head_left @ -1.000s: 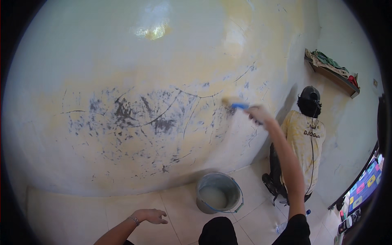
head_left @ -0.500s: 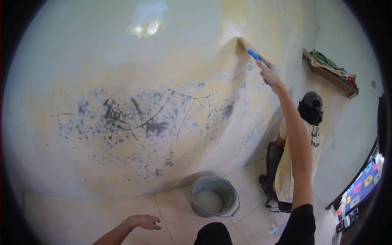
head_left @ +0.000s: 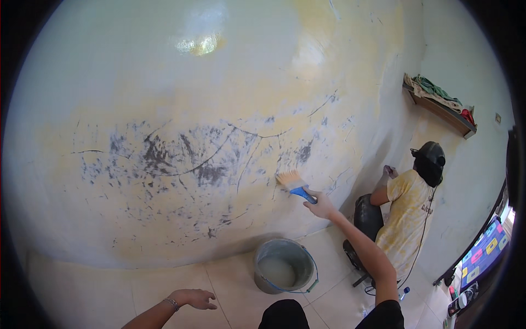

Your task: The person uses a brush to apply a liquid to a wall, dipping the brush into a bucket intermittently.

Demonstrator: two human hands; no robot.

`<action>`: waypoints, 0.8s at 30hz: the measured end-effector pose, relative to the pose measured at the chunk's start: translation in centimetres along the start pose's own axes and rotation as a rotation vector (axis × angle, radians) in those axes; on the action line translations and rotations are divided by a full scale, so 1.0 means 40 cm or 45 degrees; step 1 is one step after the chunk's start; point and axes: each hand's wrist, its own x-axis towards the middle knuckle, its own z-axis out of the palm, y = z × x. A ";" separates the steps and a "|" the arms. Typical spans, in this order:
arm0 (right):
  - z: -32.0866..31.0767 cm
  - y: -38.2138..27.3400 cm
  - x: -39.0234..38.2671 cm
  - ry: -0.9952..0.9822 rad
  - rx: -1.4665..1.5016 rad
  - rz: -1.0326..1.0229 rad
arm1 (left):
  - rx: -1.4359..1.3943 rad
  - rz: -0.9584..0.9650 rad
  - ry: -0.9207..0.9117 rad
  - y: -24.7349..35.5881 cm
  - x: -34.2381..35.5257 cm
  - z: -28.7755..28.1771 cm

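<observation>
My right hand [head_left: 322,206] is closed around the blue handle of a wide paintbrush [head_left: 293,182]. The brush's pale bristles are at the wall [head_left: 181,98], just right of its dark scuffed patch; whether they press on it I cannot tell. Whitish and yellowish blotches, cracks and dark marks cover this wall. Low at the left, my left hand [head_left: 196,299] hangs over the floor with fingers loosely extended and nothing in it. A grey bucket [head_left: 263,281] with whitish liquid inside stands between my hands, its wire handle lowered to the right.
To the right, another person [head_left: 408,211] in a yellowish shirt and dark cap sits low, facing the wall. Above them a wall shelf [head_left: 441,107] holds folded cloths. Pale tiles [head_left: 175,274] cover the floor. A colourful patterned cloth [head_left: 482,255] shows at the far right.
My right hand has brought the brush down and leftward from high on the wall to beside the dark patch. The other person has shifted, and their hand now shows near the wall.
</observation>
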 end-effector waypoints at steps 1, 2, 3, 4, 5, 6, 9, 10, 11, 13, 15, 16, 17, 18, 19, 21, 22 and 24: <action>-0.029 0.004 -0.008 -0.110 -0.090 -0.035 | 0.006 0.005 0.002 0.001 0.002 -0.002; -0.063 0.009 0.000 -0.104 -0.089 -0.034 | -0.002 0.012 0.006 0.000 0.003 -0.004; -0.109 0.013 0.027 -0.107 -0.175 -0.076 | -0.010 0.020 0.010 -0.001 0.004 -0.007; -0.146 0.006 0.066 -0.112 -0.261 -0.121 | -0.007 0.020 0.012 -0.001 0.007 -0.009; -0.190 -0.043 0.101 -0.048 -0.205 -0.099 | 0.010 0.018 0.019 -0.004 0.009 -0.009; -0.245 -0.117 0.128 0.013 -0.146 -0.075 | 0.025 0.014 0.022 -0.008 0.009 -0.007; -0.387 -0.339 0.212 0.045 -0.025 0.079 | -0.020 -0.020 0.004 -0.005 0.005 -0.006; -0.421 -0.387 0.233 0.074 0.026 0.085 | -0.018 -0.017 0.004 -0.001 0.004 -0.009; -0.459 -0.423 0.248 0.114 -0.044 0.024 | -0.012 0.002 0.003 0.006 0.004 -0.013; -0.507 -0.479 0.283 0.239 -0.061 -0.025 | -0.004 0.017 0.015 0.006 0.004 -0.016; -0.544 -0.527 0.322 0.425 0.002 -0.086 | -0.023 0.028 0.004 -0.005 0.013 -0.009; -0.553 -0.547 0.342 0.484 0.065 -0.132 | -0.026 0.028 0.005 -0.008 0.013 -0.007; -0.551 -0.554 0.360 0.481 0.067 -0.134 | -0.021 0.022 0.013 -0.011 0.012 -0.004; -0.543 -0.559 0.376 0.522 0.046 -0.119 | -0.016 0.016 0.021 -0.014 0.009 0.000; -0.526 -0.557 0.392 0.559 0.026 -0.107 | -0.023 0.015 0.023 -0.015 0.005 0.001; -0.460 -0.510 0.397 0.562 -0.124 -0.195 | -0.003 0.036 0.023 -0.006 -0.005 -0.005; -0.421 -0.447 0.402 0.620 -0.199 -0.294 | 0.002 0.048 0.017 0.003 -0.003 -0.005; -0.314 -0.330 0.373 0.732 -0.097 -0.656 | 0.035 0.077 0.035 0.018 -0.001 -0.008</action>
